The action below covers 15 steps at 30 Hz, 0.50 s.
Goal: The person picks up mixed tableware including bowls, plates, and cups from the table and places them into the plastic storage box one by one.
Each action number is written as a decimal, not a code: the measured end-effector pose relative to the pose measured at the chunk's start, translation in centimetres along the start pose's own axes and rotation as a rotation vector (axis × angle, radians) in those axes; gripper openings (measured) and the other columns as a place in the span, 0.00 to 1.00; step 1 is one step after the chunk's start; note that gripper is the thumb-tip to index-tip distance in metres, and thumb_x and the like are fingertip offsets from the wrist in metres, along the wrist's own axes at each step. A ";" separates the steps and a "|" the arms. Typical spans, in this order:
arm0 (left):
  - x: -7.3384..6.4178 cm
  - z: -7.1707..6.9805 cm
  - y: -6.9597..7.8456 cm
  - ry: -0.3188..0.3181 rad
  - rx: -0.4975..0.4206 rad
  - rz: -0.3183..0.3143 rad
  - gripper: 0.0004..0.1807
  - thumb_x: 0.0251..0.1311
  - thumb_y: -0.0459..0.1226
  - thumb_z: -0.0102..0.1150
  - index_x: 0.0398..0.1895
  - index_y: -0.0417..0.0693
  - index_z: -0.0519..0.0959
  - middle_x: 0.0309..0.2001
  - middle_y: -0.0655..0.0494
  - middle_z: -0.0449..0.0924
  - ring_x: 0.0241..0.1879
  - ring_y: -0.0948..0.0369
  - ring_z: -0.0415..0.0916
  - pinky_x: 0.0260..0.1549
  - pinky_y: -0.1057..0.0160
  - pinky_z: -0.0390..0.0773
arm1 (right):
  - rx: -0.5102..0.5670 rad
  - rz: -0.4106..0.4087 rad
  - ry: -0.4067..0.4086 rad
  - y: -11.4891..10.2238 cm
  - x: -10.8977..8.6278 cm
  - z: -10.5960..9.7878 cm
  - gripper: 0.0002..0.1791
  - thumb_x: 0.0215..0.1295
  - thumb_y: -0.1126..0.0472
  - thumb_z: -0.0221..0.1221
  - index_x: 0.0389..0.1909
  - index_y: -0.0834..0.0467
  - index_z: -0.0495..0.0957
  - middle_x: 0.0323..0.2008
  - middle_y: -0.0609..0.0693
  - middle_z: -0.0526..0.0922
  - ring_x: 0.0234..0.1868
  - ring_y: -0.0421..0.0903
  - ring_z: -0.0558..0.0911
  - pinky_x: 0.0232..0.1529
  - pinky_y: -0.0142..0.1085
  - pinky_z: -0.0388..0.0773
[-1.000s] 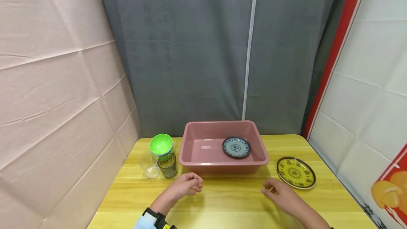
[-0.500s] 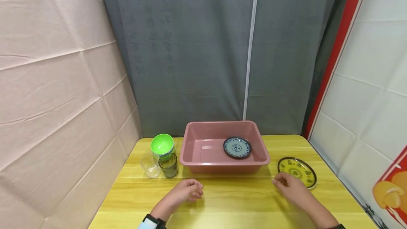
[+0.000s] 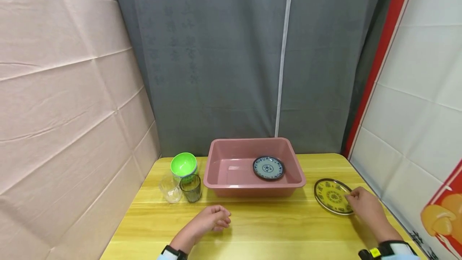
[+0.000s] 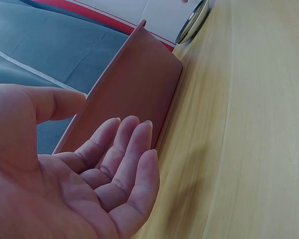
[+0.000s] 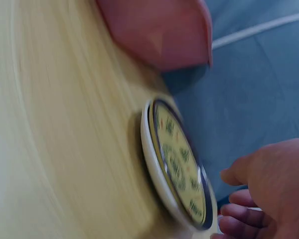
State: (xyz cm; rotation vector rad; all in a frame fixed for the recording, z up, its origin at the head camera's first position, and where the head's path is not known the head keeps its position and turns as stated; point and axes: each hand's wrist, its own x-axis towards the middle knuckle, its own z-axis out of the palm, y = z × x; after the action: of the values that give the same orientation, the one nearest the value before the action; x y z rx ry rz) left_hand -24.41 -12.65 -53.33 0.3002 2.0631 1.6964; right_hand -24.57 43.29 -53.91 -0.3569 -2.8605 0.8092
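A yellow plate (image 3: 330,196) with a dark rim and green markings lies at the table's right; a pale rim shows beneath it in the right wrist view. My right hand (image 3: 368,210) is at the plate's right edge. In the right wrist view its thumb (image 5: 239,171) stands apart from the fingers, with no grip on the plate visible. My left hand (image 3: 211,219) hovers over the table in front of the pink basin (image 3: 231,191), fingers loosely curled (image 4: 134,184) and holding nothing. Inside the basin, on its right side, lies a blue-and-white plate (image 3: 268,167).
Left of the basin stand a green bowl (image 3: 183,164), a clear glass (image 3: 171,189) and a dark tinted glass (image 3: 191,189), close together. A grey curtain (image 3: 216,59) hangs behind the wooden table (image 3: 267,232). White cloth walls (image 3: 415,131) flank both sides.
My right hand has moved right, from the near left of the yellow plate across its front to its right edge. The left hand has stayed nearly still, and the plates have not moved.
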 end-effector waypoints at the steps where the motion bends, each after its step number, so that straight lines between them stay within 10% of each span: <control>1: 0.0 0.0 0.0 0.001 -0.001 0.000 0.17 0.79 0.39 0.58 0.55 0.32 0.81 0.47 0.46 0.86 0.49 0.50 0.87 0.57 0.44 0.87 | -0.009 0.022 -0.006 0.4 0.2 0.0 0.25 0.78 0.54 0.64 0.48 0.77 0.77 0.39 0.69 0.85 0.39 0.62 0.84 0.40 0.56 0.82; 7: -0.1 0.1 -0.5 0.003 -0.005 0.009 0.17 0.79 0.39 0.58 0.55 0.30 0.80 0.46 0.47 0.87 0.47 0.52 0.87 0.55 0.45 0.88 | -0.031 0.095 -0.069 2.4 1.1 0.4 0.34 0.76 0.49 0.66 0.50 0.82 0.73 0.45 0.78 0.81 0.46 0.69 0.83 0.48 0.62 0.82; 15: 0.1 0.2 -0.5 -0.002 -0.008 0.020 0.17 0.80 0.40 0.58 0.53 0.31 0.81 0.45 0.48 0.86 0.45 0.54 0.87 0.53 0.47 0.88 | -0.047 0.072 -0.072 3.9 1.3 0.6 0.22 0.72 0.55 0.70 0.36 0.73 0.77 0.34 0.66 0.82 0.36 0.59 0.80 0.40 0.52 0.81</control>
State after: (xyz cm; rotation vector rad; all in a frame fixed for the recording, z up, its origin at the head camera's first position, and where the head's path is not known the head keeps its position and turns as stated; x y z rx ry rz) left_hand -24.30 -12.54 -53.88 0.3215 2.0580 1.7147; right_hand -25.23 46.59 -56.40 -0.4472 -2.9535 0.7838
